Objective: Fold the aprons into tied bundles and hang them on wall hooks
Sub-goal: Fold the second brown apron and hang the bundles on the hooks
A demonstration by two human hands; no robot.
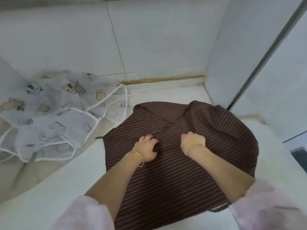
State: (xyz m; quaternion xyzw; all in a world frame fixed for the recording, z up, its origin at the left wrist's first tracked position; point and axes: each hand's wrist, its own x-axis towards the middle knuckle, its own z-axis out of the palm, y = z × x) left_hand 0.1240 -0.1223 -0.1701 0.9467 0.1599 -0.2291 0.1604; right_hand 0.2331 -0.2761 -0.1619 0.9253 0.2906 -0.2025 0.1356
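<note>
The printed apron (49, 113) lay crumpled at 9 o'clock, apart from both hands. The left hand (147, 150) rested on the striped apron (166, 188), fingers curled and gathering cloth. The apron's long axis ran from 6 to 12 o'clock on the counter (49, 196). The right hand (193, 142) gripped cloth with its fingers curled under. The folded top lay at 12 o'clock from both hands, with neither nearer.
</note>
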